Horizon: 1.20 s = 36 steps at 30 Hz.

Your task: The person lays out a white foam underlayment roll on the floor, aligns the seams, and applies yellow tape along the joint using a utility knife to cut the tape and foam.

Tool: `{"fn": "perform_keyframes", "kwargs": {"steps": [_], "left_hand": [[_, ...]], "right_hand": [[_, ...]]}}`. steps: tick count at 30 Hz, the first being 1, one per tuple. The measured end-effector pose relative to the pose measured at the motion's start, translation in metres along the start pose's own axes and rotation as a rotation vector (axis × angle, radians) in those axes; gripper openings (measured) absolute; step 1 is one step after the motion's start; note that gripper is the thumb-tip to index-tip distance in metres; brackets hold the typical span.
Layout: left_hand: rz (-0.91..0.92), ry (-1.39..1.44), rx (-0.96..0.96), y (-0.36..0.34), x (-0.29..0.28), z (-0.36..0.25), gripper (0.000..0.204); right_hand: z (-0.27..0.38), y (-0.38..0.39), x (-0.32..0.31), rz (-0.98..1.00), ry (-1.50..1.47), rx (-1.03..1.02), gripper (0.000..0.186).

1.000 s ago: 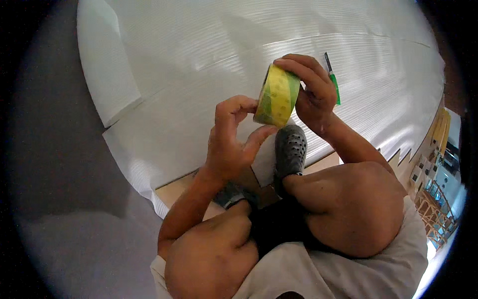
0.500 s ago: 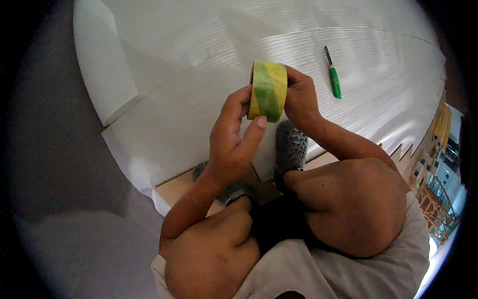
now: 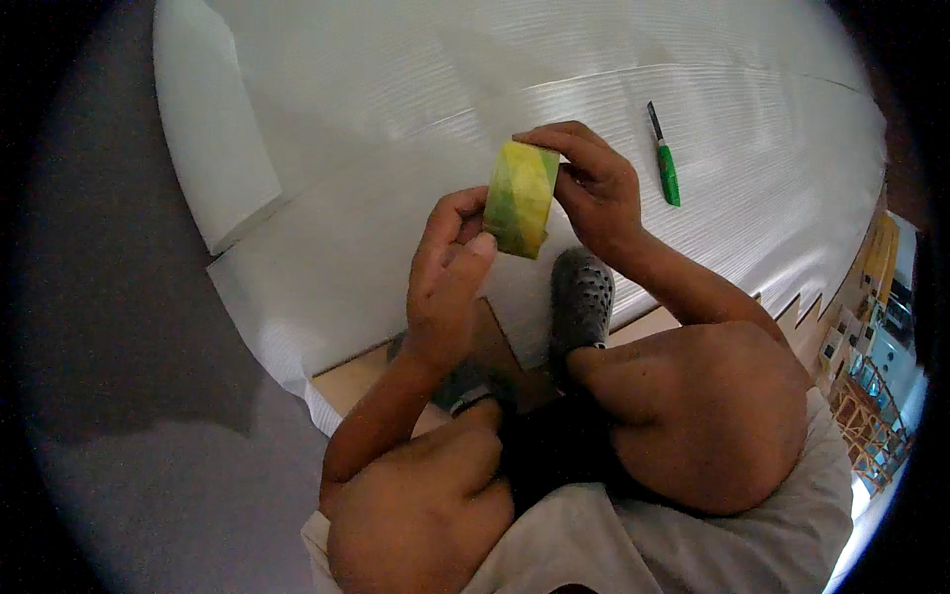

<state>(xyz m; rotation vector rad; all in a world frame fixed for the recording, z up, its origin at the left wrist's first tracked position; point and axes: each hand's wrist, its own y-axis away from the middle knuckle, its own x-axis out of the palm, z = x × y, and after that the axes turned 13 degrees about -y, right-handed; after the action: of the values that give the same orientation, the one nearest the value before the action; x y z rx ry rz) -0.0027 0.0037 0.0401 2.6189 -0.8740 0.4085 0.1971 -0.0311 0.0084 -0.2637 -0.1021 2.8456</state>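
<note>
A roll of yellow and green striped tape (image 3: 522, 198) is held up in front of me, above the white foam sheet (image 3: 376, 198). My left hand (image 3: 450, 267) is closed on its left side, thumb against the lower face and fingers at the edge. My right hand (image 3: 594, 183) holds the roll from the right, its fingers over the upper edge. To the right, apart from both hands, a utility knife (image 3: 665, 163) with a green handle and dark blade lies on the sheet.
A folded part of the foam (image 3: 203, 129) lies at the left, beside the grey floor (image 3: 148, 376). Light brown boards (image 3: 356, 376) show at the sheet's near edge, by my grey clogs (image 3: 582, 297). At the far right are a wooden rack (image 3: 869, 411) and other items.
The tape roll has turned in my hands and moved slightly down and left. My right fingers have shifted from its side onto the upper edge. The knife still lies on the sheet.
</note>
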Motion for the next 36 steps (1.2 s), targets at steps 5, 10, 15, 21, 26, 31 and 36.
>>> {"fn": "perform_keyframes", "kwargs": {"steps": [5, 10, 15, 21, 26, 31, 36], "left_hand": [[0.057, 0.033, -0.069, -0.006, -0.001, 0.001, 0.043], [0.015, 0.036, -0.122, -0.007, -0.002, 0.010, 0.045], [-0.056, 0.021, -0.197, -0.011, -0.004, 0.012, 0.035], [-0.081, 0.014, -0.224, -0.009, -0.001, 0.013, 0.026], [-0.065, -0.127, -0.187, -0.008, -0.002, 0.009, 0.024], [-0.089, -0.333, -0.136, -0.002, -0.001, 0.009, 0.025], [-0.109, -0.482, -0.048, 0.001, 0.001, 0.016, 0.032]], "right_hand": [[0.017, -0.015, -0.012, 0.118, 0.326, -0.256, 0.043], [0.013, -0.018, -0.016, 0.222, 0.430, -0.420, 0.050], [0.006, -0.023, -0.013, 0.333, 0.571, -0.647, 0.050], [0.017, -0.023, -0.002, 0.392, 0.574, -0.830, 0.045], [0.011, -0.019, -0.007, 0.269, 0.478, -0.563, 0.049], [0.007, -0.012, -0.002, 0.260, 0.373, -0.272, 0.042], [-0.003, -0.006, 0.002, 0.230, 0.241, -0.142, 0.036]]}}
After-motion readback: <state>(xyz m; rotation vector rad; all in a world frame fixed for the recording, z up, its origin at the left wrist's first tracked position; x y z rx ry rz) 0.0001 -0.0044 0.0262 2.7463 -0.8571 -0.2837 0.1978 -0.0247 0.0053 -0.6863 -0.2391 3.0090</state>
